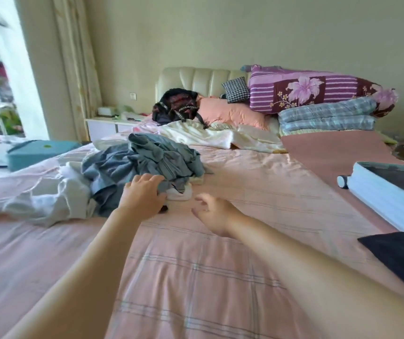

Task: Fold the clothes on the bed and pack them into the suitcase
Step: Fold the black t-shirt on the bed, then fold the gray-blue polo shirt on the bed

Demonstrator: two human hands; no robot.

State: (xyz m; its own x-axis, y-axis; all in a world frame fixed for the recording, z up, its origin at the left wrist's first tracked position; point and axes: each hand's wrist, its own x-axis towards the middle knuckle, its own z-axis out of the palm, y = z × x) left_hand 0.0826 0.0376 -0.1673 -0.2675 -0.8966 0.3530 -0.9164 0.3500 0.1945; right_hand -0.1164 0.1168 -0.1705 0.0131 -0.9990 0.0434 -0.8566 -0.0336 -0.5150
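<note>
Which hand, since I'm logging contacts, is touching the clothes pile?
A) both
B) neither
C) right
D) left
D: the left hand lies on the near edge of the grey clothes pile, while the right hand is apart from it, fingers loose, over bare sheet.

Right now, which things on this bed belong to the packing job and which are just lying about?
Job: blue-grey clothes pile, white garment, suitcase, left hand touching the pile, right hand.
Lying about: backpack, pink pillow, checked cushion, folded quilts, teal box.
</note>
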